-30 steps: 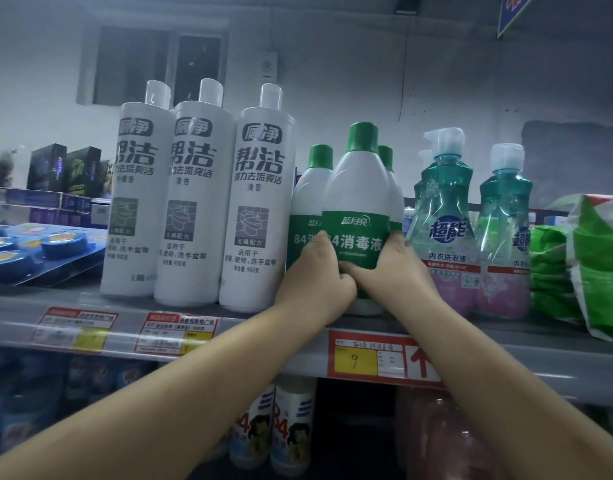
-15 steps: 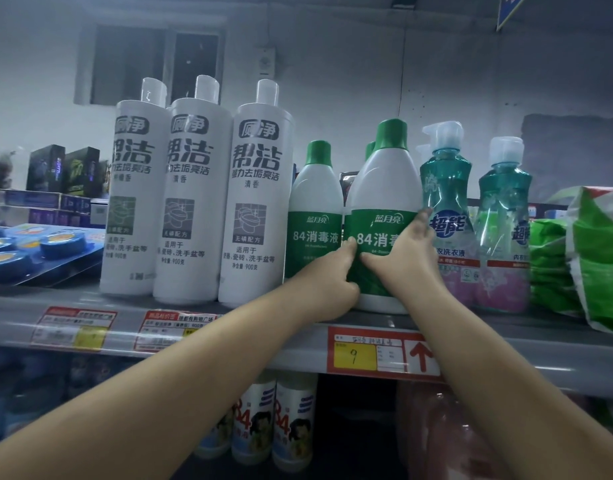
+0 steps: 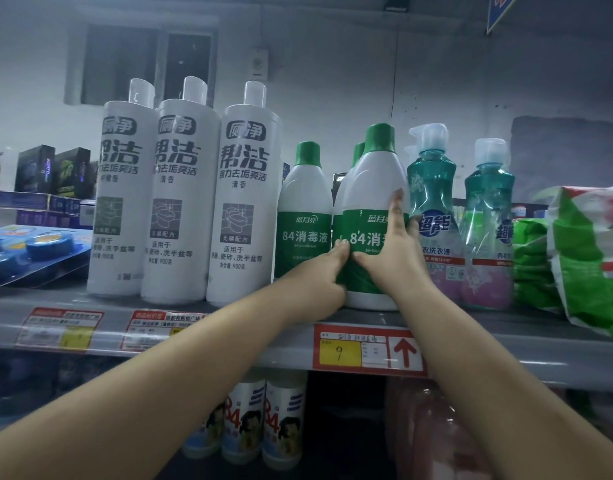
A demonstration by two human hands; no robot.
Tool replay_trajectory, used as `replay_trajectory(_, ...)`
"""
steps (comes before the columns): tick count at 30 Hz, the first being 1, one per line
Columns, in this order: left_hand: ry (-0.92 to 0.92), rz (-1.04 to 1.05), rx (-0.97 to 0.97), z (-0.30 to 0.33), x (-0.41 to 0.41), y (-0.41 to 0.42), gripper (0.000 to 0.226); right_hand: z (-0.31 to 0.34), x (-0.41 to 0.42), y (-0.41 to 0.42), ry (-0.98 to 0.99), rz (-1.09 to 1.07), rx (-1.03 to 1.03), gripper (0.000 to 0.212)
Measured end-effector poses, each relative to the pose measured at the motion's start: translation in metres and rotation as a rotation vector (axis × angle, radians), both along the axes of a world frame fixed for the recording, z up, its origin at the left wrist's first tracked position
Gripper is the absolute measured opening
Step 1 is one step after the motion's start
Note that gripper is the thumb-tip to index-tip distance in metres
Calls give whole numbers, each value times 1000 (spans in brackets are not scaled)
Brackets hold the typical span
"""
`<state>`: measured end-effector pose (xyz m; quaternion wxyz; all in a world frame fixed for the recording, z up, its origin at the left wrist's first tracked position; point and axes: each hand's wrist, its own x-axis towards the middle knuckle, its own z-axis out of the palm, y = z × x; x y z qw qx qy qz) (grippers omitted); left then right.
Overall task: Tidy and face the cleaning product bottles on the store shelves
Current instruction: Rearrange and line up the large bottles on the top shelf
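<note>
Right at the fingertips, both hands are wrapped on one green-capped disinfectant bottle (image 3: 372, 202) at the front of the top shelf (image 3: 229, 336). The left hand (image 3: 320, 277) curls around the bottle's lower left side, its thumb pressed to the green label beside the "84". The right hand (image 3: 390, 252) lies flat on the front and right side of the label, fingers (image 3: 398, 209) stretched upward onto the white body and the thumb pointing in toward the left thumb — the two thumbs nearly touch. The bottle stands upright with its base on the shelf, label facing forward.

Just behind it, another green cap (image 3: 357, 154) peeks out. To its left stands a second disinfectant bottle (image 3: 305, 209), label forward, close beside the left hand. Farther left, three tall white toilet cleaner bottles (image 3: 180, 199) stand in a tight row. To the right, touching the right hand's fingers, is a teal pump bottle (image 3: 433, 202), with a second teal pump bottle (image 3: 488, 230) beside it, and then green bagged goods (image 3: 589, 258).

Below the held bottle, a red and yellow price tag (image 3: 367, 349) marked "9" is fixed to the shelf edge — under it, more bottles (image 3: 263, 420) stand on the lower shelf.
</note>
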<state>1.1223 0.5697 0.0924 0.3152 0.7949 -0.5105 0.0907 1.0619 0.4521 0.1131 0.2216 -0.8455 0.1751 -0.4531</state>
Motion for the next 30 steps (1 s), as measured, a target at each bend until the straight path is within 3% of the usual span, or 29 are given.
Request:
replay_trajectory(12,-29,8,51,0,1,-1,73,0,4,-4,21,-144,-19,109)
replay_trajectory(30,-11,22,59,1,-1,-1,73,1,-7,0,71,-172,-28,116)
